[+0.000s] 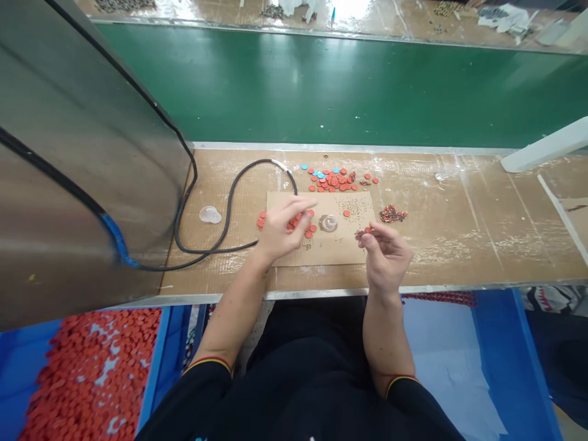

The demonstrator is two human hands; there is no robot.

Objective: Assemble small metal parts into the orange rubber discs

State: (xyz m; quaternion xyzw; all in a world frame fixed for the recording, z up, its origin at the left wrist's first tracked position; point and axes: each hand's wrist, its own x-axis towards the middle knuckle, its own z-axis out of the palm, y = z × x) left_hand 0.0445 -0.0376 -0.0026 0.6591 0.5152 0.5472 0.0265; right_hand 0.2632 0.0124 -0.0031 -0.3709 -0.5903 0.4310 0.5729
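My left hand [283, 231] hovers over a cluster of red discs [294, 225] at the left of a cardboard sheet [331, 258]. Its fingers are stretched and the thumb stands apart, with nothing visible held between them. Farther right, my right hand [387, 252] pinches a red disc [368, 230] with a small metal-looking part at its edge. A small clear round dish [329, 223] stands on the sheet between the hands. Tiny specks [353, 205] and a single red disc [346, 214] lie beside it.
Red and blue discs [333, 180] lie behind the sheet. A copper-red heap of small parts [392, 214] sits right of it. A black cable [229, 208] loops at left beside a metal cabinet [92, 153]. Blue bins [154, 367] flank my lap; the left one holds many red discs.
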